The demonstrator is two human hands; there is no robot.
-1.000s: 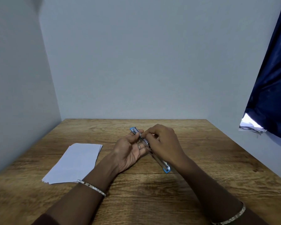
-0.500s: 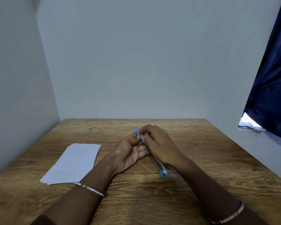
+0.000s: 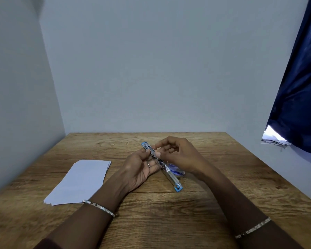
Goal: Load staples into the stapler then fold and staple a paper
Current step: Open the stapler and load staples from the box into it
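Observation:
A blue and silver stapler (image 3: 169,174) lies swung fully open in a long line, its near end resting on the wooden table (image 3: 169,212). My left hand (image 3: 140,169) cradles its far half, thumb on top. My right hand (image 3: 180,153) hovers over the open magazine with thumb and forefinger pinched together at the metal channel; whether staples are between them is too small to tell. A small blue staple box (image 3: 177,170) lies on the table just right of the stapler, under my right wrist. A stack of white paper (image 3: 81,180) lies flat to the left.
Grey walls close the table in on the left, back and right. A dark blue curtain (image 3: 298,87) hangs at the upper right with some white papers (image 3: 273,137) under its lower edge. Both wrists wear thin bracelets.
My right hand has lifted and shifted right off the stapler's middle, uncovering the blue staple box. The stapler and my left hand stay nearly in place.

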